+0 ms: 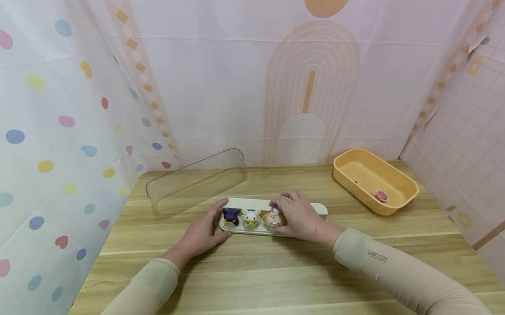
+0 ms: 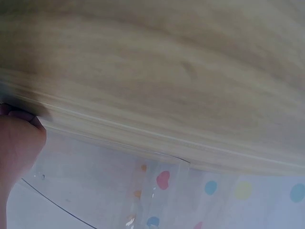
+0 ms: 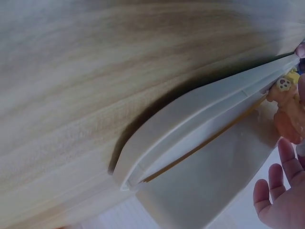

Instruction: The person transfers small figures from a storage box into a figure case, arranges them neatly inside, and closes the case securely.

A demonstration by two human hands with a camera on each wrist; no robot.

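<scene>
A long white tray [image 1: 318,207] lies mid-table and carries three small figurines: a dark blue one [image 1: 231,216], a yellow-white one [image 1: 251,217] and an orange one [image 1: 272,219]. My right hand [image 1: 295,214] curls over the orange figurine and grips it on the tray. In the right wrist view the orange figurine [image 3: 286,112] sits at the far right beside the tray [image 3: 190,129], with my fingers [image 3: 276,188] below it. My left hand [image 1: 202,230] lies flat against the tray's left end, fingers straight, thumb along the far edge. The left wrist view shows only a bit of that hand [image 2: 14,143].
A clear plastic lid [image 1: 196,182] stands on its side behind the tray at the left. A yellow bin [image 1: 399,179] at the back right holds a small pink piece [image 1: 381,196]. Patterned curtains close in the wooden table [image 1: 258,279] on three sides.
</scene>
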